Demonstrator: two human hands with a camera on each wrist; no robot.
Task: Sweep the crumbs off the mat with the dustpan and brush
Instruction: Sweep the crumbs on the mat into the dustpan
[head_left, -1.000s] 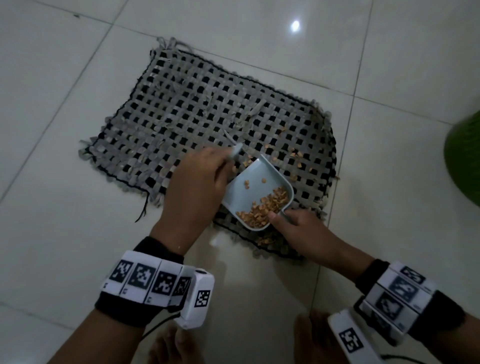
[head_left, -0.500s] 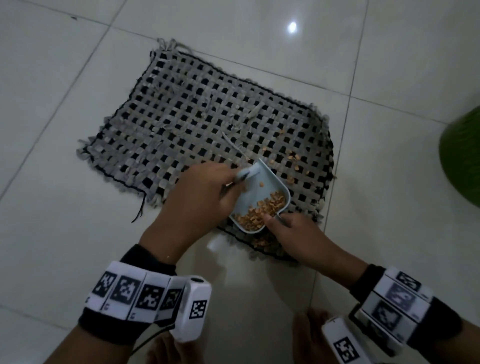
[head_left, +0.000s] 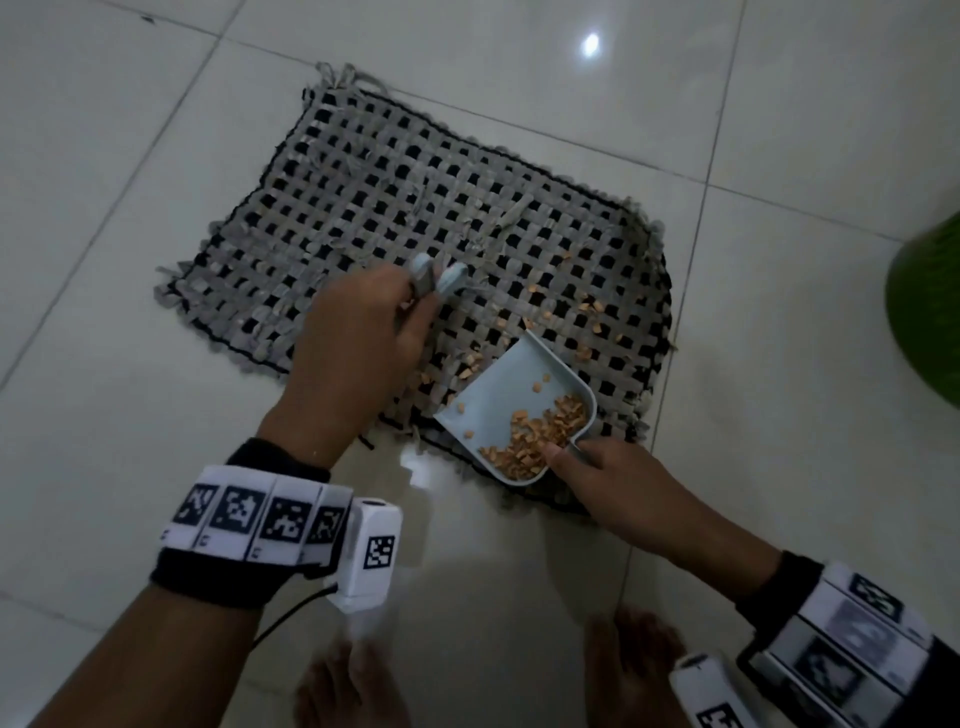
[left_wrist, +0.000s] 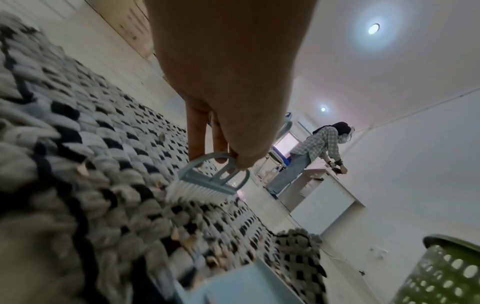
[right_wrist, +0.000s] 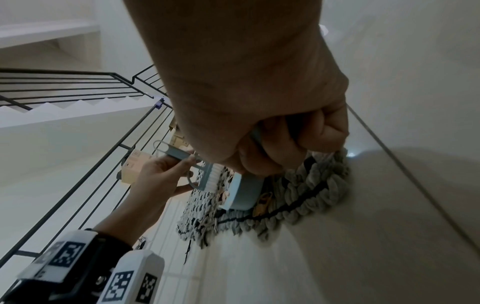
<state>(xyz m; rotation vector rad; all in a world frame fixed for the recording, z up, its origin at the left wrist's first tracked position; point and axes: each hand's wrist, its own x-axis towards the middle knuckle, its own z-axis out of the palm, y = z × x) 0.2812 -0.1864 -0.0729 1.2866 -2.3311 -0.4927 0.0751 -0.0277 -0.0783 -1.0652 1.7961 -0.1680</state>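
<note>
A grey and black woven mat (head_left: 395, 208) lies on the tiled floor. Orange crumbs (head_left: 587, 322) are scattered over its right part. My right hand (head_left: 597, 467) grips the handle of a pale blue dustpan (head_left: 509, 395) that rests on the mat's near right edge, with a heap of crumbs (head_left: 535, 436) inside. My left hand (head_left: 363, 338) pinches the loop handle of a small pale blue brush (left_wrist: 207, 181) with white bristles, held over the mat to the left of the pan. The same brush (right_wrist: 205, 174) appears beside the pan (right_wrist: 244, 191) in the right wrist view.
A green perforated basket (head_left: 930, 306) stands on the floor at the right, seen also as the basket (left_wrist: 446, 273). My bare feet (head_left: 353, 686) are near the bottom edge. A person (left_wrist: 314, 152) bends over a white counter far behind. A black stair railing (right_wrist: 78, 86) rises at the left.
My left hand lifted the brush out of the pan's mouth and carried it up and left over the mat. The dustpan stayed at the mat's near right edge.
</note>
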